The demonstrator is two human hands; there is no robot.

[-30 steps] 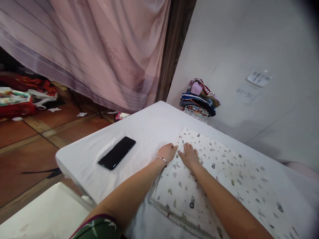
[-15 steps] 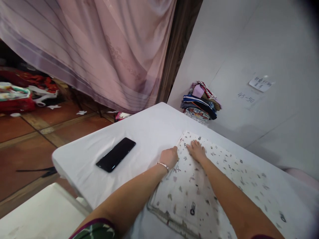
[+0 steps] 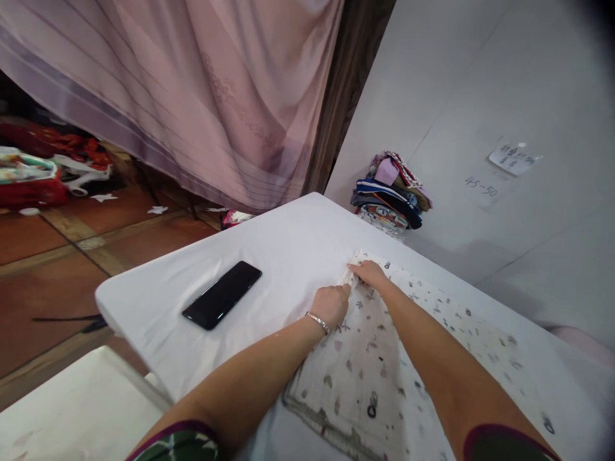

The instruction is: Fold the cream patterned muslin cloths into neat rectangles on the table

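A white cloth (image 3: 379,358) with small grey and brown printed motifs lies folded in layers along the right side of the table. My left hand (image 3: 332,303), a silver bracelet on its wrist, is closed on the cloth's left edge. Just beyond it, my right hand (image 3: 369,271) pinches the same edge near the far corner, fingers pointing left. Between the two hands the edge looks slightly bunched. Part of the cloth is hidden beneath my right forearm.
A black phone (image 3: 222,294) lies on the white table (image 3: 293,237), left of my hands. Folded clothes (image 3: 391,192) are stacked by the wall at the far end. A pink curtain (image 3: 216,96) hangs behind, and a white surface (image 3: 77,410) stands at lower left.
My right hand has moved left from lying flat on the cloth to pinching its edge. My left hand stays closed on the edge, shifted very slightly.
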